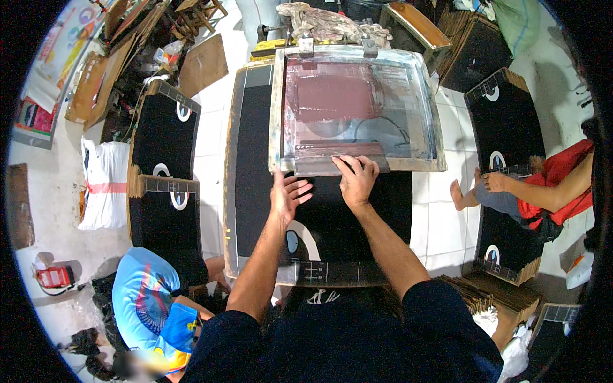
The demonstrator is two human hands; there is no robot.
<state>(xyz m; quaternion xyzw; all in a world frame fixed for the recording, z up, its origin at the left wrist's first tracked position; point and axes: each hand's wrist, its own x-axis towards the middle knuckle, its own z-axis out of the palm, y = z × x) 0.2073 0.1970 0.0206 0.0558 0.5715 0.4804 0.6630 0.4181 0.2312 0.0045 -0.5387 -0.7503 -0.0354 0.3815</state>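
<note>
In front of me a screen-printing frame lies over a board covered with black fabric. Dark maroon ink is spread in a patch on its mesh. My right hand grips a long squeegee at the frame's near side, fingers on top of it. My left hand is open, fingers spread, its thumb at the near left corner of the frame. A white curved shape with a blue oval shows on the fabric between my forearms.
Two clamps sit on the frame's far edge. Black printed panels on boards flank me at left and right. A person in red reaches over the right ones; another in blue is at lower left. White tiles lie between.
</note>
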